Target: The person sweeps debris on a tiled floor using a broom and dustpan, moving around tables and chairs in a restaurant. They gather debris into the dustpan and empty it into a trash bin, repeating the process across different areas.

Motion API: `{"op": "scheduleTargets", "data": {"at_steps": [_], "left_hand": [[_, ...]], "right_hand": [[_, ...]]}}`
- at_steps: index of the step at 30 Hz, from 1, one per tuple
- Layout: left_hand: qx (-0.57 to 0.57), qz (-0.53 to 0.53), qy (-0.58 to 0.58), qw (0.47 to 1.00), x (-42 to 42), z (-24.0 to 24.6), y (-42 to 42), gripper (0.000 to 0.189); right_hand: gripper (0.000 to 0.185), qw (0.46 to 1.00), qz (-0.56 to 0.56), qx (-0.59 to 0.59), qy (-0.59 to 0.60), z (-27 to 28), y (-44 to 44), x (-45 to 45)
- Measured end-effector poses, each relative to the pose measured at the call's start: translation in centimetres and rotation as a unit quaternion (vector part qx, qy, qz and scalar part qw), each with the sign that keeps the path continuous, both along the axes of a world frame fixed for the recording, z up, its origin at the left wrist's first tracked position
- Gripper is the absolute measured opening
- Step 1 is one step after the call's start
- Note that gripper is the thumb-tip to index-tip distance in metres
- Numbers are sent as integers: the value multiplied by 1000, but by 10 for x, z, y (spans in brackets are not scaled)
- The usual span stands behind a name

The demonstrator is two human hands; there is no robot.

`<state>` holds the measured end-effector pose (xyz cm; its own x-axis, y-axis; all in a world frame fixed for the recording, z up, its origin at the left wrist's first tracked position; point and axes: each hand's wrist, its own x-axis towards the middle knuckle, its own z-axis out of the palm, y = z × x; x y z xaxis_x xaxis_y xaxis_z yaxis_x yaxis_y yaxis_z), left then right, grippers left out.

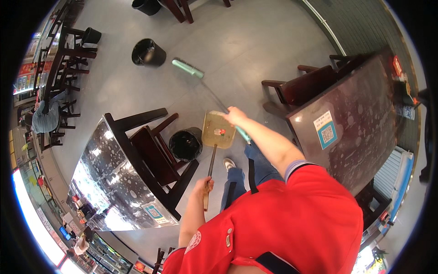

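My left hand (204, 185) grips the handle of a long-handled dustpan (219, 132). Its yellowish pan is low down in front of my feet, with a small scrap of red, white and green litter (220, 132) in it. My right hand (235, 116) is closed round the handle of a broom (188, 68), whose pale green head with dark bristles reaches forward and to the left over the grey floor. A black bucket (185, 144) stands just left of the pan, beside a wooden stool. Whether the bristles touch the floor, I cannot tell.
On the left is a dark table (113, 174) with a wooden stool (154, 156); on the right, another table (345, 126) with a wooden seat (308, 85). A second black bucket (149, 53) stands ahead, near the broom head. A seated person (46, 116) is at the far left.
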<state>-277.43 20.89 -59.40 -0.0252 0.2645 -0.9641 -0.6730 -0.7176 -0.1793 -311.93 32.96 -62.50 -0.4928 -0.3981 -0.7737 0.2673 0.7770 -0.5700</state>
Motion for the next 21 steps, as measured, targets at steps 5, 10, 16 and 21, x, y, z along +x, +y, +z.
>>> {"op": "scheduleTargets", "data": {"at_steps": [5,10,16,21], "left_hand": [[-10,-49,-9,999,-88,-24,-28,21],[8,-35,-9,999,-135,-92,-61,17],[167,28,-138,976,-169,-150,-102,14],[55,-34,-105,992,-200,-117,-84,13]], "right_hand": [[28,971,126,161,122,2,5,-81],[20,947,187,233,115,5,-11,-94],[28,945,213,228,100,-4,55,83],[44,968,154,199,-13,100,112,166]]}}
